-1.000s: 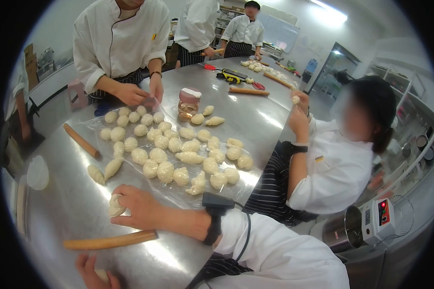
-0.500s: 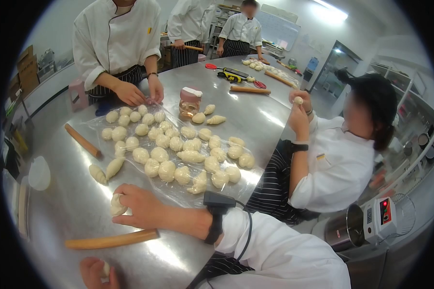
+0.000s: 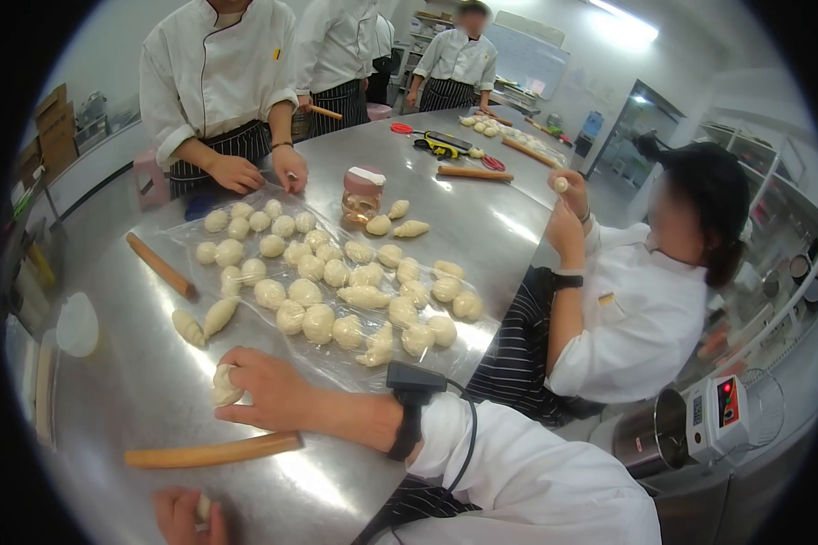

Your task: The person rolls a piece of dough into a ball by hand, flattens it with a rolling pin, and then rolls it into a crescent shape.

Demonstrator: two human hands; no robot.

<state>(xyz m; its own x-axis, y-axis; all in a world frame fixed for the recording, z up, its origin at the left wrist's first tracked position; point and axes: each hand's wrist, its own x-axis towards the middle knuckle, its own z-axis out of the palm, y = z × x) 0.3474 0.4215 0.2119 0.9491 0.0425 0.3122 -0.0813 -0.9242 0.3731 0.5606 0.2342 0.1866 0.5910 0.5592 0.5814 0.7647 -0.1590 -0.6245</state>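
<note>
My right hand (image 3: 273, 391), with a black band and small device at its wrist, comes in from the right and is closed on a pale dough piece (image 3: 225, 386) above the steel table. At the bottom edge my left hand (image 3: 189, 518), partly cut off, has its thumb and fingers round a small pale dough piece (image 3: 203, 509). Between my hands lies a wooden rolling pin (image 3: 211, 450). Beyond my right hand, many round dough balls (image 3: 318, 322) and a few tapered pieces (image 3: 364, 297) lie under clear plastic film. Two ridged dough pieces (image 3: 220, 316) sit left of them.
A second rolling pin (image 3: 160, 265) lies at the left near a white container (image 3: 77, 324). A pink-lidded jar (image 3: 362, 195) stands behind the dough. At the right a co-worker (image 3: 636, 282) pinches dough; others stand across the table (image 3: 336, 145). A scale (image 3: 713, 413) is lower right.
The view has shifted slightly. Both my hands keep their hold on the dough pieces. Across the table, one co-worker holding a rolling pin has moved left.
</note>
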